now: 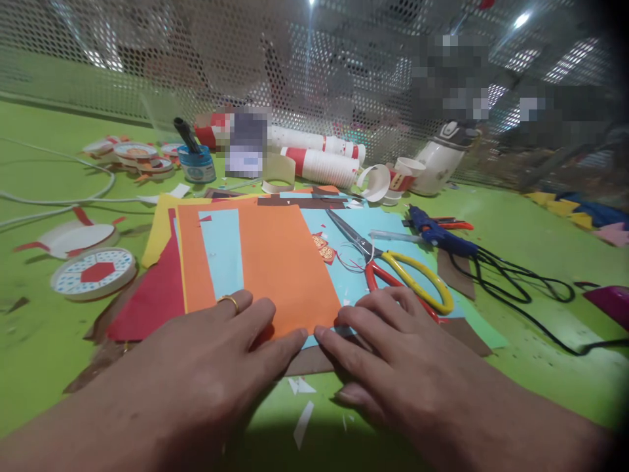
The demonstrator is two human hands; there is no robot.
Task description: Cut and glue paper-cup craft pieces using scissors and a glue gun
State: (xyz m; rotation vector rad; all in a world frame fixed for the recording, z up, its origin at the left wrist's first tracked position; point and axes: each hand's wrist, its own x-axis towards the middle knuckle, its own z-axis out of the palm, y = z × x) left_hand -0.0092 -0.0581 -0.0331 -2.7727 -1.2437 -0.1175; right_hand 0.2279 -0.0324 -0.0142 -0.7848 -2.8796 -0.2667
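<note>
An orange sheet (pixel 280 262) lies on light blue paper (pixel 388 223) and other coloured sheets in the middle of the green table. My left hand (pixel 230 347), with a ring on one finger, rests on its lower left part, palm down, fingers spread. At the lower right corner my right hand (pixel 393 347) touches the edge, fingers bent and somewhat apart. The two hands nearly meet there. Scissors (pixel 368 252) with red and yellow handles lie just beyond my right hand. Small printed cutouts (pixel 324 248) sit beside the orange sheet.
A blue glue gun (pixel 437 233) with a black cord lies right. Paper discs (pixel 93 272) are at left. Behind stand a blue tin (pixel 196 164) with pens, stacked paper cups (pixel 324 167) and a white kettle (pixel 439 160), before a perforated screen.
</note>
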